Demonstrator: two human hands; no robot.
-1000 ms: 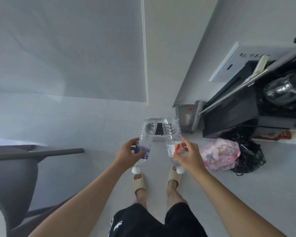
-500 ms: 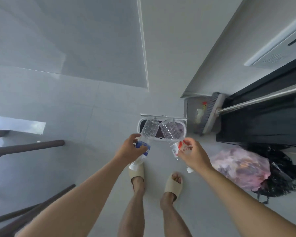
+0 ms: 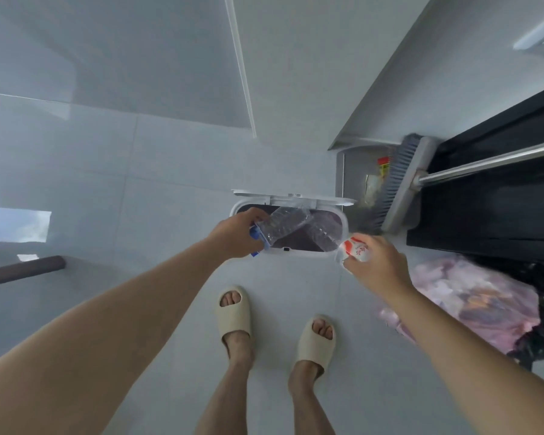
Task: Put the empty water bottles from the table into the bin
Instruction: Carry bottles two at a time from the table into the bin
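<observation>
Nearest the camera, two feet in beige slide sandals (image 3: 235, 312) stood on the pale tiled floor (image 3: 139, 183), bare forearms reaching forward above them. The left hand (image 3: 237, 235) was curled around the blue-labelled water bottle (image 3: 283, 227) and the right hand (image 3: 379, 266) gripped the red-labelled water bottle (image 3: 346, 243), both clear bottles tilting over the open mouth of the white bin (image 3: 343, 221). Beyond, its lid (image 3: 296, 197) stood raised, with a pink rubbish bag (image 3: 471, 302) to the right and a grey broom (image 3: 402, 183) leaning farther back.
</observation>
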